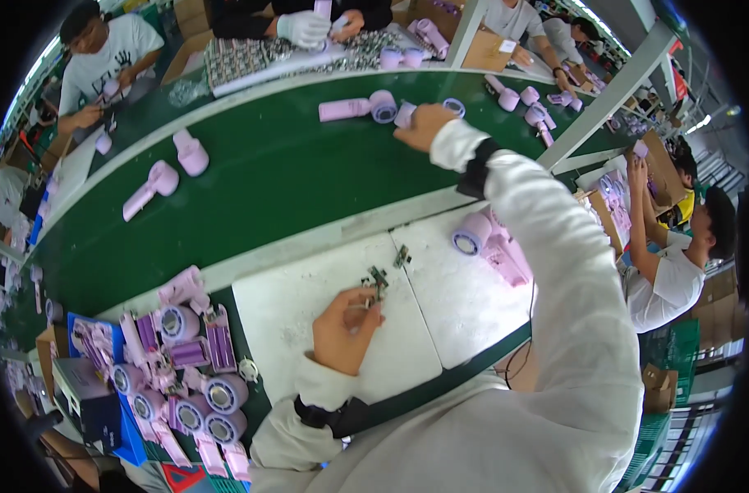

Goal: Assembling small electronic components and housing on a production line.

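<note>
Above the white foam work mat (309, 287), my left hand (342, 333) is closed, its fingertips pinching a small green circuit board (379, 278). Another small circuit board (402, 255) lies just beyond it on the mat. My right arm stretches forward over the green conveyor belt (268, 164), where my right hand (430, 127) is closed round a small lilac plastic housing (405, 114). Left of that hand lies a pink fan body with a handle (347, 110); to its right is a lilac ring part (454, 107). Beside my right sleeve, a pink fan housing (470, 234) rests on the mat.
At my left are piled lilac fan heads (225, 394) and purple handle pieces (218, 341), next to a blue bin (95, 329). Two pink fan bodies (154, 185) lie on the belt's left. Co-workers sit across the belt; a white metal post (613, 94) rises at the right.
</note>
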`<action>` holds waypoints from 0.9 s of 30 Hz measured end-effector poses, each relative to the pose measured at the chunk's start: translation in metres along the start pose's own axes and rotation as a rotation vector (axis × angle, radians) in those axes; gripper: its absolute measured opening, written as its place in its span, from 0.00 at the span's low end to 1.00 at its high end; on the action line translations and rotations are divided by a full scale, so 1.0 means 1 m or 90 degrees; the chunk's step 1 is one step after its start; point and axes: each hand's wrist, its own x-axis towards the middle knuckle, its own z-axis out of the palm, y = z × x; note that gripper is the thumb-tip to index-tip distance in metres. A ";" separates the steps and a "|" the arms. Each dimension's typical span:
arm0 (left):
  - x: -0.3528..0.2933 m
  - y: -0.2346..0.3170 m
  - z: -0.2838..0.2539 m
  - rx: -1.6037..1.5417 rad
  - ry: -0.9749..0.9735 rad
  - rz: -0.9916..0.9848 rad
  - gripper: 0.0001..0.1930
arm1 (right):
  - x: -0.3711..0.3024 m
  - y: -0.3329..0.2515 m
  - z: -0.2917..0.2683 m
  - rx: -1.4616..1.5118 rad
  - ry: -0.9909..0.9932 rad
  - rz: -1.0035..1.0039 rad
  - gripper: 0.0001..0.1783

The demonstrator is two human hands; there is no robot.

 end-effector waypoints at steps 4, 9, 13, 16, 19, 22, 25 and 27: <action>-0.001 -0.001 -0.003 -0.063 0.019 0.012 0.13 | -0.070 0.020 -0.047 0.277 0.009 -0.047 0.26; -0.002 0.000 -0.002 -0.037 0.006 0.044 0.13 | -0.222 -0.007 -0.068 0.287 0.021 -0.111 0.13; -0.011 0.016 0.002 -0.037 -0.049 0.011 0.13 | -0.312 -0.035 -0.033 0.263 0.117 -0.185 0.09; -0.017 0.014 0.007 -0.029 -0.090 0.014 0.13 | -0.345 -0.062 0.004 0.219 0.063 -0.188 0.09; -0.018 0.012 0.005 -0.015 -0.136 0.059 0.14 | -0.353 -0.076 0.021 0.236 0.055 -0.247 0.11; -0.013 0.017 -0.001 -0.035 -0.162 0.078 0.13 | -0.330 -0.067 0.022 0.358 0.069 -0.304 0.11; -0.004 0.034 -0.010 0.017 -0.327 0.113 0.12 | -0.305 -0.060 0.022 0.382 0.101 -0.229 0.14; -0.011 0.037 -0.012 0.038 -0.410 0.126 0.11 | -0.296 -0.053 0.024 0.343 0.036 -0.296 0.18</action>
